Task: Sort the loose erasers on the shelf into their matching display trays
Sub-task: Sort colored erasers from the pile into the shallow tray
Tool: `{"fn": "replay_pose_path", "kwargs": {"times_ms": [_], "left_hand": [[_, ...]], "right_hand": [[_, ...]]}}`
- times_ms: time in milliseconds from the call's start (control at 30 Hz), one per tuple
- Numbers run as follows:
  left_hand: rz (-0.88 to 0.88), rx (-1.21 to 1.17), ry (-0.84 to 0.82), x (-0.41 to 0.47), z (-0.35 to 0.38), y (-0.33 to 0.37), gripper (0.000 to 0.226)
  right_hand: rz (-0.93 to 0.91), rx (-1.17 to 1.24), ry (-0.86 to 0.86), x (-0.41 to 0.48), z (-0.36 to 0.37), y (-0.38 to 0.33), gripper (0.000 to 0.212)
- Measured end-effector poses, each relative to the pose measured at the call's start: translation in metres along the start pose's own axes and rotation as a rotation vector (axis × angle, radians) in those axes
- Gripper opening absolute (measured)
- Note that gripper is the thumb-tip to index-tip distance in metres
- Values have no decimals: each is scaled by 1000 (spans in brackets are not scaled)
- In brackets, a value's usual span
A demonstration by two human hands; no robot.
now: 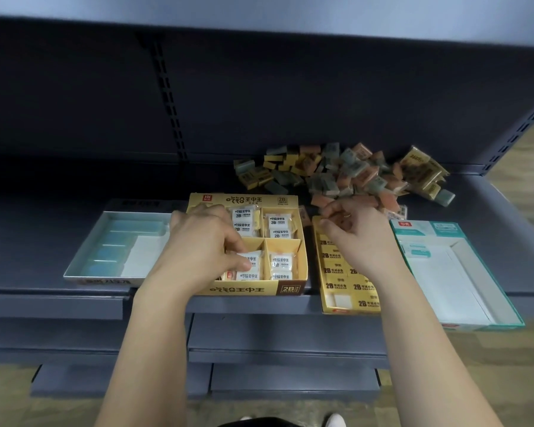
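On grey shelf (59, 186), left fingers (232, 238) pinch a wrapped eraser (255, 261); right fingers' (336, 211) grip unclear.

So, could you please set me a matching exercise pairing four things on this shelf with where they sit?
Things:
1. teal-edged tray
2. loose eraser pile
3. four-compartment yellow tray
4. tray of blue erasers

Places:
A. far left
B. behind the trays
C. far right
D. where the left hand grips a wrapped eraser

Pairs: 1-C, 2-B, 3-D, 4-A
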State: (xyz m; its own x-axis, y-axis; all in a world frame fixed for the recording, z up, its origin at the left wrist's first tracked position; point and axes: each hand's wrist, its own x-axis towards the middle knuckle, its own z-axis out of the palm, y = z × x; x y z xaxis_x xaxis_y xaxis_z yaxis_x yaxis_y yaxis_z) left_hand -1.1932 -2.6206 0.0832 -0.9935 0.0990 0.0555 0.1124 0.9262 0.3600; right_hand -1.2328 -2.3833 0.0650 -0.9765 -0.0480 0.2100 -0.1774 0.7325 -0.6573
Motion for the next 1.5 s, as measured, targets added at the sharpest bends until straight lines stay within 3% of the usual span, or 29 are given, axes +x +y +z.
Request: {"fn": "replay_pose_path", "kwargs": {"times_ms": [167, 400, 700, 1067, 1167, 1267, 1400, 1500], "left_hand": [[-41, 23, 14, 2, 0, 6, 24], [-110, 102, -20, 11, 0, 20, 57], [97, -160, 151, 45, 14, 80, 12], [127, -138, 71, 91, 63, 176, 18], [124, -174, 65, 99, 73, 192, 5], [125, -183, 66, 101, 78, 206, 25], [107, -167, 87, 104, 87, 216, 10], [105, -171, 116, 106, 89, 218, 12]], "right_hand": [[-12, 5, 6, 4, -5, 2, 9], [-29, 17, 9, 10, -18, 9, 8], [29, -16, -35, 19, -58, 42, 14], [123, -7, 12, 37, -122, 121, 15], [116, -81, 37, 49, -133, 142, 13], [102, -184, 18, 65, -139, 164, 19], [169, -166, 16, 88, -145, 179, 19], [245, -97, 18, 109, -142, 187, 21]]}}
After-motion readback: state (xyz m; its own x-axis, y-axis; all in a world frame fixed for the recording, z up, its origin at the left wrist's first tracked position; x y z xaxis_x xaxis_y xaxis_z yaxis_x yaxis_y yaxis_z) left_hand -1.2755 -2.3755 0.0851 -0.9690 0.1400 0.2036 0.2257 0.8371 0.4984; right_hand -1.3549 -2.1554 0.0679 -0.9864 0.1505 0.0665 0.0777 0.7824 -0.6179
